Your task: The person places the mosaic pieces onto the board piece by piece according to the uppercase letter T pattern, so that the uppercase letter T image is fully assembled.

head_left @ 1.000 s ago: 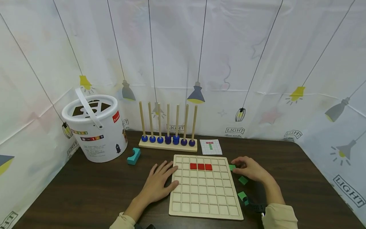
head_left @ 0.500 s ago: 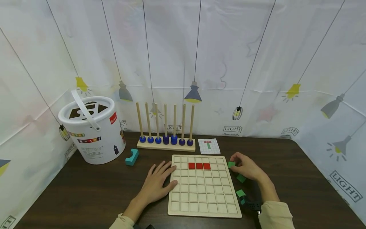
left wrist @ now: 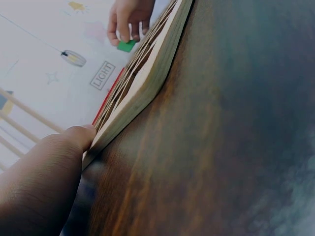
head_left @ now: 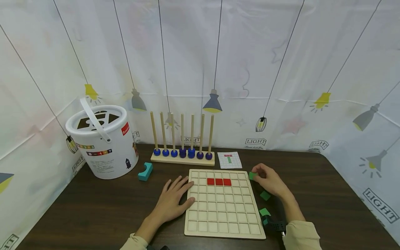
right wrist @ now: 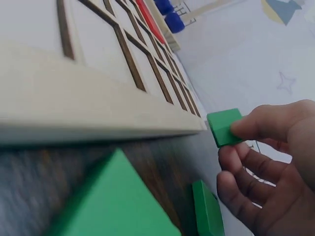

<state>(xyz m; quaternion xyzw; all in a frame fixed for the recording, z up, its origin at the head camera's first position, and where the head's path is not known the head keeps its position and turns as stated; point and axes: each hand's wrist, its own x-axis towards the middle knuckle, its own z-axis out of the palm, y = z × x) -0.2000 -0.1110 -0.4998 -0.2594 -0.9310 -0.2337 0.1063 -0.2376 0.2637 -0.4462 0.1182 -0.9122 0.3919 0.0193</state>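
My right hand pinches a green square tile between thumb and fingers, off the table beside the board's upper right edge. The wooden grid board lies flat, with three red tiles in a row in its second row of cells. Fingers spread, my left hand rests at the board's left edge, thumb and fingertips over the rim. Two more green tiles, one nearer the right hand and another lower down, lie right of the board. Beyond it is a card printed with a red and green T pattern.
Behind the board stands a pegged wooden rack with blue and purple beads. A white bucket with a shape-sorter lid is at the back left, and a teal arch block lies near it. A patterned curtain hangs behind the table.
My right hand has picked the green tile up from the table and raised it slightly beside the board. The left hand has stayed at the board's edge.
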